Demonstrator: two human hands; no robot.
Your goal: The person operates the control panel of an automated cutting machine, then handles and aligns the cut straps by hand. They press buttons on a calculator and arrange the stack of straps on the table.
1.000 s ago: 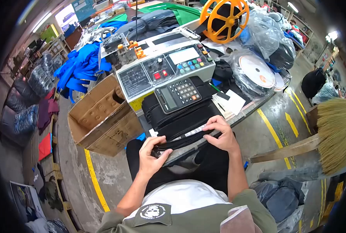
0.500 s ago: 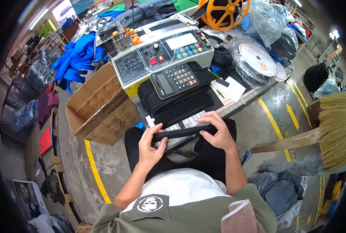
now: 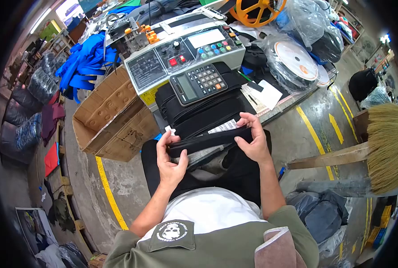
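Note:
Stretched between my hands over my lap is a black webbing strap (image 3: 210, 140), seemingly a stack of strips. My left hand (image 3: 170, 164) grips its left end between thumb and fingers. At the other end, my right hand (image 3: 254, 144) pinches it, with the thumb in front and fingers behind. Just beyond lies a pile of black straps (image 3: 191, 119) on the table, topped by a grey calculator (image 3: 198, 85). A printed paper sheet (image 3: 222, 127) shows partly behind the held strap.
A machine control panel (image 3: 181, 52) stands behind the calculator. To the left is an open cardboard box (image 3: 114, 120); blue straps (image 3: 86, 67) hang beyond it. On the right are a plastic-wrapped reel (image 3: 295, 60), white paper (image 3: 266, 94) and a broom (image 3: 384, 149).
Both hands have risen slightly and the strap looks broader, its strips fanned a little. My right hand's fingers have lifted higher at its end. The view has shifted slightly.

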